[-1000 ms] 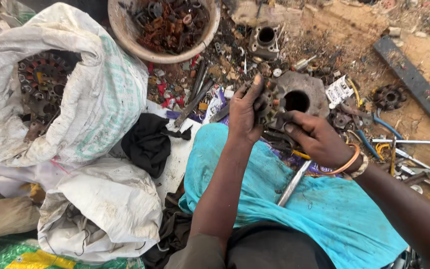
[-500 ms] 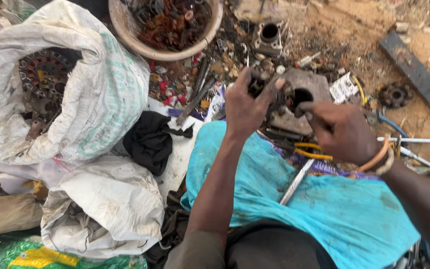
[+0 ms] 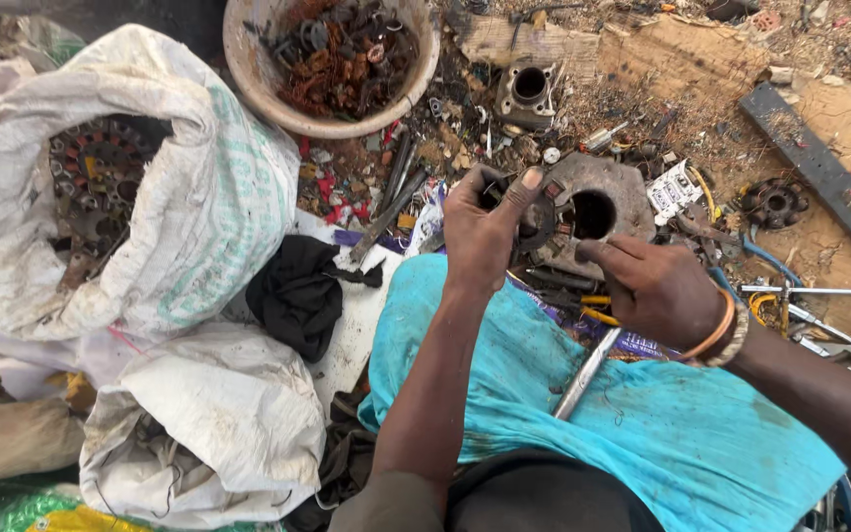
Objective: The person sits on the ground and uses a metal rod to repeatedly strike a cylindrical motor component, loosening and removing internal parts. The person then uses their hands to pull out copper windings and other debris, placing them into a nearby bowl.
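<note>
Your left hand (image 3: 485,232) holds a small dark metal part (image 3: 536,219) up above the ground, its fingers (image 3: 529,182) closed around the rim with the thumb pressed over the top; your right hand (image 3: 657,286) sits just beside it, fingers curled, index and thumb reaching toward the part's right edge, though you cannot tell whether they pinch anything; the part looks like a rusty, toothed ring or small motor piece, so judge it stiff, fairly heavy for its size, gritty rather than slippery, with edges that could bite; take hold across the outer rim, not the inner teeth; below it lies a grey hexagonal block (image 3: 598,202) with a round hole; a teal cloth (image 3: 603,433) covers your lap, a metal rod (image 3: 583,374) resting on it; a round basin (image 3: 332,59) of scrap sits beyond, and a white sack (image 3: 199,197) of gears lies to your left.
</note>
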